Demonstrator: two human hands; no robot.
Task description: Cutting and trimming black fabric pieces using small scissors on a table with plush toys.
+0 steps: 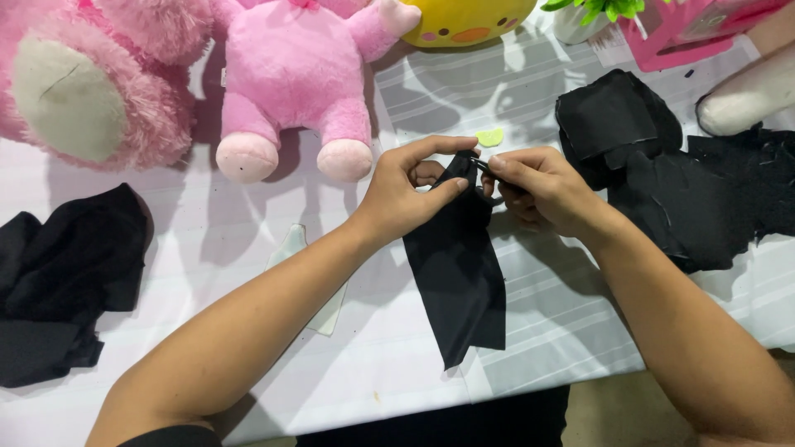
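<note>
1. Centrally, a long black fabric strip hangs from both hands toward 6 o'clock over the striped white tablecloth.
2. Black fabric piles lie at 3 o'clock and 8 o'clock; a pink package sits at 1 o'clock.
3. The left hand pinches the strip's top edge, thumb against forefinger.
4. The right hand has its fingers closed on the same top edge.

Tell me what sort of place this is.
Probably a small sewing or craft table: both hands pinch a black fabric strip, piles of cut black cloth lie on the white striped tablecloth, and pink plush toys sit behind.
</note>
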